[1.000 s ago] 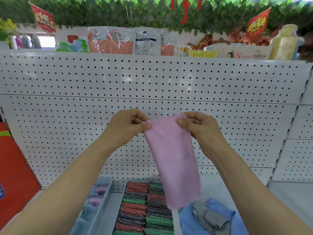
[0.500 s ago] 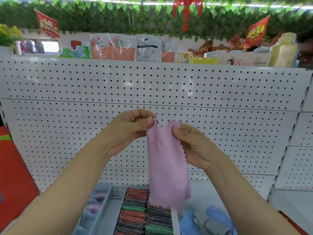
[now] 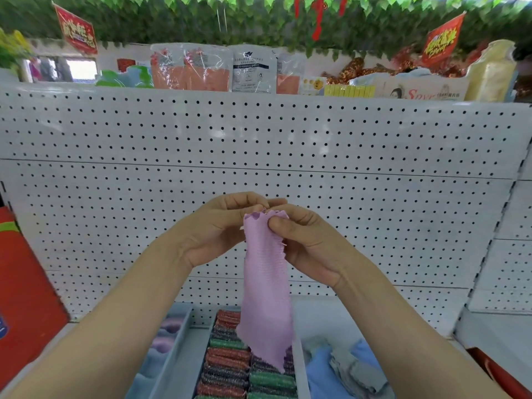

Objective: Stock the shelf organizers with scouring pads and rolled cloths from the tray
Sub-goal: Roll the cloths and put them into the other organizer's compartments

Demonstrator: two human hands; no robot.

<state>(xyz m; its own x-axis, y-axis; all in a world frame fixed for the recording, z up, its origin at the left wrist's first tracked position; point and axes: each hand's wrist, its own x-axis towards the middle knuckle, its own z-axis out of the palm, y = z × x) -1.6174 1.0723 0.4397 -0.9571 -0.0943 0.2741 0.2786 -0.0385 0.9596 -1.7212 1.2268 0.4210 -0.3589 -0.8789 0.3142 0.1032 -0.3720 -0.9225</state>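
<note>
Head view is showing the left hand [image 3: 218, 226] and right hand [image 3: 305, 240] both pinching the top edge of a thin pink mesh cloth [image 3: 266, 286], which is hanging limp between them. It is looking light, soft and floppy; its upper corners are probably giving best control. Below, it is hiding part of the scouring pads [image 3: 227, 361]; the blue cloths [image 3: 325, 375] are cut off.

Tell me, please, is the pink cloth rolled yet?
Not yet: the pink cloth hangs unrolled, with left hand and right hand pinching its top edge.
</note>
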